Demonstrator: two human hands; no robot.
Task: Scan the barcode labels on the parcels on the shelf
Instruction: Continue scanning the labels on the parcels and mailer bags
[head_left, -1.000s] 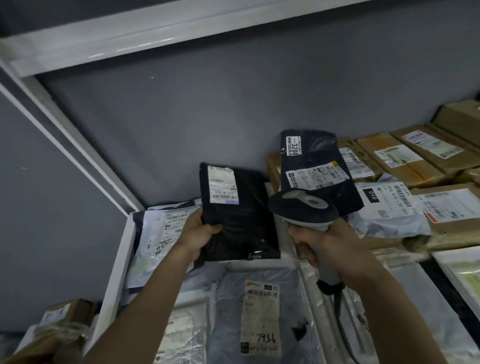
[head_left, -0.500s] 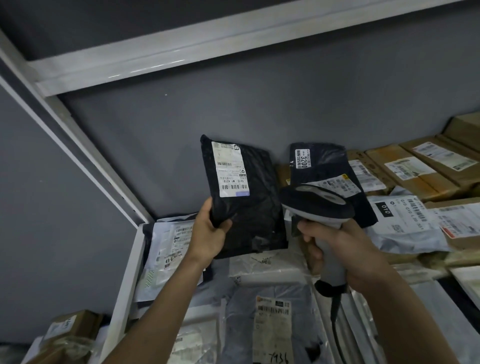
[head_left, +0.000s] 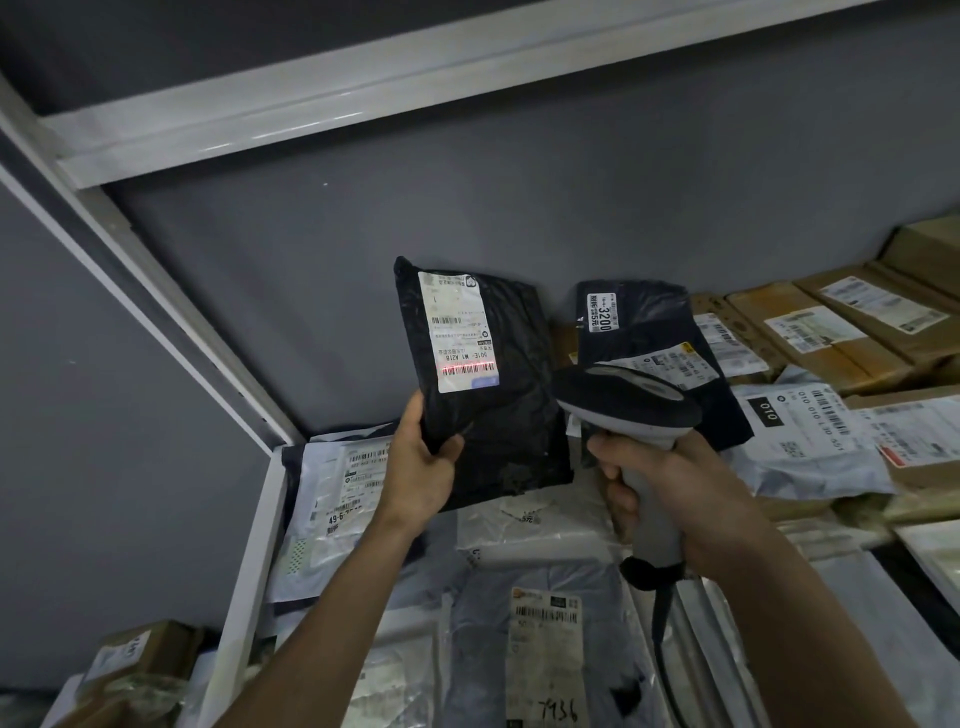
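Two hands are at work, each holding one thing. The left hand (head_left: 415, 467) grips the lower left corner of a black poly-bag parcel (head_left: 493, 410) and holds it upright, clear of the other parcels, in front of the grey back wall (head_left: 467, 208). The right hand (head_left: 670, 493) is wrapped round the grip of a corded handheld barcode scanner (head_left: 631, 410), just right of the raised parcel, its head turned toward it.

A red scan line lies across the lowest barcode on the parcel's white shipping label (head_left: 460, 332), so the step in hand looks like the scan itself. Next, I judge, the parcel has to go back down and another label must be brought before the scanner; whether this read has registered cannot be told.

Counted: one scanner, one parcel in hand. Right of the raised parcel a second black bag (head_left: 644, 322) leans upright with a sticker reading 3200. Beyond it lie at least four brown cartons (head_left: 810, 338) and a grey mailer (head_left: 810, 447) marked 010. Left of the raised parcel one pale mailer (head_left: 337, 488) lies flat in the shelf corner; below it another grey bag (head_left: 540, 649) carries the handwritten number 7936. More bags overlap underneath, too tangled to count.
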